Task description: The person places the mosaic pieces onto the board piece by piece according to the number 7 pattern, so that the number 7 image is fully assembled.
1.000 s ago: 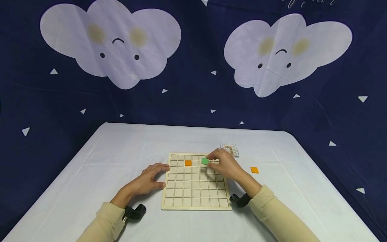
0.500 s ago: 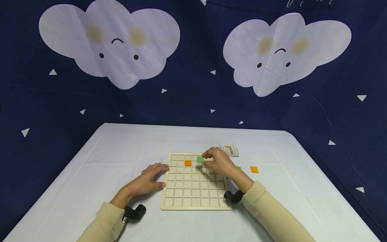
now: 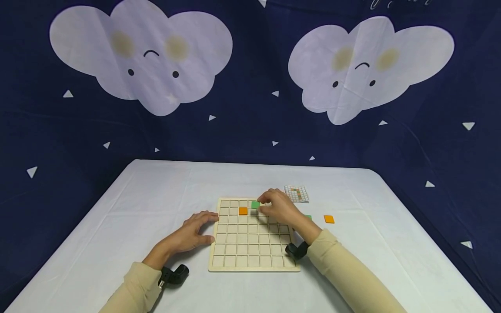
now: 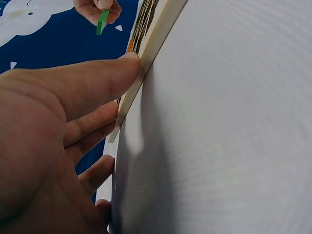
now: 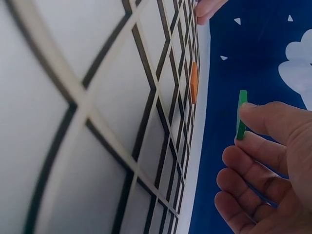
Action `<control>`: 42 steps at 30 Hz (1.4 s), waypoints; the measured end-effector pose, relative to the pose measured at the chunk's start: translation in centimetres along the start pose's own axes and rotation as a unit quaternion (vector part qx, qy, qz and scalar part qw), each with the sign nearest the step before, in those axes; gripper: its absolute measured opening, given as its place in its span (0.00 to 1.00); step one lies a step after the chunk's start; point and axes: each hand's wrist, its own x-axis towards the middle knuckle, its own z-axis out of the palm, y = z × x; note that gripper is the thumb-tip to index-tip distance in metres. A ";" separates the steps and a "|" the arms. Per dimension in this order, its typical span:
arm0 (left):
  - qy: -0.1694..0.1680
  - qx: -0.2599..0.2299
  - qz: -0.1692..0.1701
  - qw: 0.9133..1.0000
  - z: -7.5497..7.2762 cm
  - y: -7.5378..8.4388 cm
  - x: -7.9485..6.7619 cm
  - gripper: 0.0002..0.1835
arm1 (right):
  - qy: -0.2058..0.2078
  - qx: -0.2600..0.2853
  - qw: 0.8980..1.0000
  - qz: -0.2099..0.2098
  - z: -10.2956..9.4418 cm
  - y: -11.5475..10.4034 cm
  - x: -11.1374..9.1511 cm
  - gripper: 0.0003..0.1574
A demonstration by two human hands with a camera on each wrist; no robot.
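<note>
A wooden grid board (image 3: 242, 250) lies on the table. One orange tile (image 3: 243, 211) sits in a cell of its second row from the back. Between thumb and index finger, my right hand (image 3: 278, 206) pinches a green tile (image 5: 242, 114). That tile is raised above the board's back rows, right of the orange one; the right wrist view shows it apart from the grid. My left hand (image 3: 190, 232) rests at the board's left edge, its thumb (image 4: 109, 78) and fingertips touching the rim.
Right of the board lie another orange tile (image 3: 329, 219) and a green tile (image 3: 308, 217), partly hidden by the right forearm. A card with a printed coloured grid (image 3: 297, 194) lies behind the board's back right corner. A dark cloth with clouds hangs behind the table.
My right hand has moved left and slightly back over the board with the green tile. The other green tile has come into view beside the forearm. My left hand has stayed put.
</note>
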 end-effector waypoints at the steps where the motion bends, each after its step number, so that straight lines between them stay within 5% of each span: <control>1: 0.000 0.000 0.000 1.000 0.0 0.0 0.0 0.30 | 0.000 0.001 1.000 0.000 0.0 0.0 0.1 0.15; 42: 0.003 0.001 0.016 1.000 0.0 -0.1 -0.2 0.30 | -0.050 -0.015 0.999 -0.006 1.5 0.8 1.3 0.14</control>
